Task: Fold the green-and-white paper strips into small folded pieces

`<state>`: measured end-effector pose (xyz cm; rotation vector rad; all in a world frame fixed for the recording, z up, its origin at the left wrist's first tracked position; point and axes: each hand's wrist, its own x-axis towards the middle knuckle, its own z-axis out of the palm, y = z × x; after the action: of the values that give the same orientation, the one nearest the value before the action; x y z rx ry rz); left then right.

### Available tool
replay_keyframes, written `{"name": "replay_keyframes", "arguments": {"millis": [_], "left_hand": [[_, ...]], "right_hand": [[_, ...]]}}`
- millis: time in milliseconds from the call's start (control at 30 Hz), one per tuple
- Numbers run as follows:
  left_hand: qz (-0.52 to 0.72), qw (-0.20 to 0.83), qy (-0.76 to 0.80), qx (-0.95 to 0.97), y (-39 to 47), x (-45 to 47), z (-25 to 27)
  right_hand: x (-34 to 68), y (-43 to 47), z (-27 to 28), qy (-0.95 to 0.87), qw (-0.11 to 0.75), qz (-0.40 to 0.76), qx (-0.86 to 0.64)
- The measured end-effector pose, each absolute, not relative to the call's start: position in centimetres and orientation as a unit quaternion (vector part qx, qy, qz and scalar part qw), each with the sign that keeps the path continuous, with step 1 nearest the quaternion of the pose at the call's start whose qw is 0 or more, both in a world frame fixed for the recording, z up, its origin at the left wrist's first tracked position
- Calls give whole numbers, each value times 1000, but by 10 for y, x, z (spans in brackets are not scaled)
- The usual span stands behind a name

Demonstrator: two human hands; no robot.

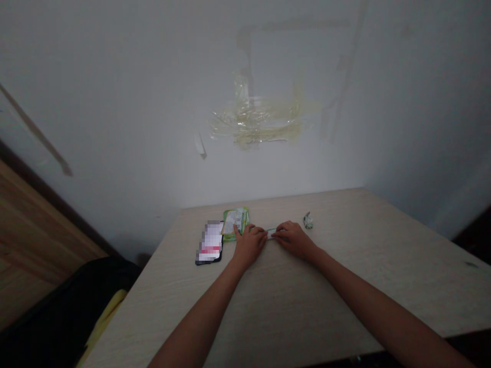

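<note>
A thin, flat whitish strip with a green edge (271, 233) lies between my two hands, low over the table. Its ends are covered by my fingers, and it is too small to name more exactly. My left hand (249, 246) pinches the strip's left end between thumb and fingertips, while its outer fingers reach over the lower right part of a green packet (237, 221) with a printed white label. Closed on the strip's right end is my right hand (294, 238), with its fingers bent. Just beyond that hand sits a small crumpled green and white wrapper (308, 221).
A phone (211, 242) with a lit, blurred screen lies left of the packet. The pale wooden table (364, 266) meets a wall (153, 128) bearing old clear tape (264, 120). Left of the table are a dark bag-like item (76, 296) and yellow cloth (105, 317).
</note>
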<state>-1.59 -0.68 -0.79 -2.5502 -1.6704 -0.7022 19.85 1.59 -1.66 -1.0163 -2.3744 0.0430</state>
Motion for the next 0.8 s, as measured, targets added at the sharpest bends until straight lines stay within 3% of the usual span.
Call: {"name": "replay_keyframes", "arguments": {"millis": [467, 800], "left_hand": [[-229, -34, -514, -826, -11, -14, -3], [-238, -68, -469, -848, -11, -16, -2]], "right_hand": [[196, 15, -13, -858, 230, -22, -460], [198, 22, -28, -824, 276, -11, -495]]}}
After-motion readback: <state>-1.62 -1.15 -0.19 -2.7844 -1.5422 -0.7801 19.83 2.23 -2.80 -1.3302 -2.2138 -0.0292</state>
